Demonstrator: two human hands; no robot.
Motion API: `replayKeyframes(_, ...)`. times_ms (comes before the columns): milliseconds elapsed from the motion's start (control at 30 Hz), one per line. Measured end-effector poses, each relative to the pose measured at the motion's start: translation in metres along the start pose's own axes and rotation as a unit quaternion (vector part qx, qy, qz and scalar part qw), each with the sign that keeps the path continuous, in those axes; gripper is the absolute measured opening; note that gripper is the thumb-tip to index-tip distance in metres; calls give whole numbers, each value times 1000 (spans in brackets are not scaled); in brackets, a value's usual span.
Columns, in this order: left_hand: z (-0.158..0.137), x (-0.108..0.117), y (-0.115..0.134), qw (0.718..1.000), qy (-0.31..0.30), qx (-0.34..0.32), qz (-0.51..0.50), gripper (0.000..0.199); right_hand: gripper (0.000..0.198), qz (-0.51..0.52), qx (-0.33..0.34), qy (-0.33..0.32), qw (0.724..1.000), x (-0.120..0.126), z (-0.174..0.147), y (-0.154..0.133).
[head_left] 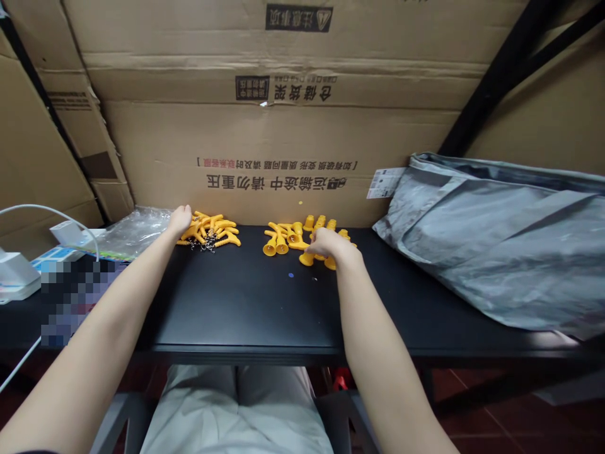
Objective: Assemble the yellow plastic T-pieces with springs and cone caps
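Note:
My left hand (180, 221) is closed at the left end of a pile of yellow curved plastic pieces (225, 232). Small metal hooks or screws (204, 244) lie among them. Its fingertips are partly hidden, so I cannot make out what it holds. My right hand (333, 243) reaches into a group of yellow bell-shaped cups (270, 246). Its fingers are pinched around the top of one yellow bell-shaped cup (306, 259); whether that cup is lifted off the table I cannot tell. More cups stand behind and beside this hand, some hidden by it.
The black table (246, 315) backs onto a printed cardboard sheet (283, 132). At right lies a big grey bag (496, 246). Clear plastic bags (137, 230), a white charger (16, 274) and a cable are at left. A small blue dot (291, 275) lies in front of the cups.

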State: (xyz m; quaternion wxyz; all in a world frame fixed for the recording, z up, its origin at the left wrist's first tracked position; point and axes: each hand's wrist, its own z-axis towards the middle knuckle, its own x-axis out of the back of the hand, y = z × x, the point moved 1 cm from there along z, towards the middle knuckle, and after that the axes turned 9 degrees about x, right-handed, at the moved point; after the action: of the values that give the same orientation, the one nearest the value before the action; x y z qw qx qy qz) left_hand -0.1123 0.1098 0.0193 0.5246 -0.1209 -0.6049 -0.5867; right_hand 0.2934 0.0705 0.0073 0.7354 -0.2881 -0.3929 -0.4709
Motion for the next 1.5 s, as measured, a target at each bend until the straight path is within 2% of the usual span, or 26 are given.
replayKeyframes(100, -9, 9, 10, 998, 56, -38, -11, 41, 35, 18, -44, -57, 997, -2, -1, 4)
replayKeyframes(167, -18, 13, 21, 989, 98, -111, -31, 38, 33, 25, -78, -91, 992, -2, -1, 6)
replayKeyframes(233, -31, 13, 35, 976, 104, -187, -49, 36, 30, 26, -124, -141, 982, -1, -1, 8)
replayKeyframes(333, -59, 3, 59, 955, 42, -288, -52, 34, 29, 12, -168, -217, 962, 6, 0, 4)
replayKeyframes(400, -81, -8, 74, 938, -60, -339, -36, 34, 29, -5, -168, -224, 960, 16, 1, -5)
replayKeyframes(433, -92, -15, 80, 925, -132, -356, -14, 35, 29, -13, -168, -212, 963, 21, 1, -10)
replayKeyframes(500, -114, -28, 88, 892, -251, -374, 33, 45, 29, -25, -188, -166, 968, 32, 1, -26)
replayKeyframes(533, -124, -34, 91, 880, -276, -384, 47, 48, 28, -24, -189, -143, 971, 35, 2, -35)
replayKeyframes(567, -132, -38, 94, 872, -285, -396, 51, 49, 28, -16, -171, -123, 977, 37, 2, -45)
replayKeyframes(633, -144, -45, 97, 877, -278, -391, 39, 44, 29, 15, -120, -107, 987, 35, 2, -67)
replayKeyframes(767, -155, -51, 98, 892, -283, -352, 7, 28, 33, 52, -21, -154, 986, 16, 2, -98)
replayKeyframes(900, -151, -49, 90, 897, -308, -316, 1, 32, 37, 40, 12, -189, 981, 4, -1, -109)
replayKeyframes(1067, -130, -36, 64, 926, -251, -277, 59, 31, 33, 12, 11, -186, 982, -2, -3, -117)
replayKeyframes(1133, -122, -31, 50, 946, -182, -261, 62, 27, 35, 7, 16, -192, 981, -5, -4, -122)
replayKeyframes(1200, -115, -29, 38, 955, -139, -260, 30, 27, 36, 3, 20, -201, 979, -8, -4, -127)
replayKeyframes(1333, -108, -32, 21, 948, -111, -300, -1, 27, 38, -7, 17, -202, 979, -13, -7, -132)
replayKeyframes(1500, -104, -39, 13, 940, -85, -330, -10, 27, 35, -12, 25, -192, 981, -13, -9, -135)
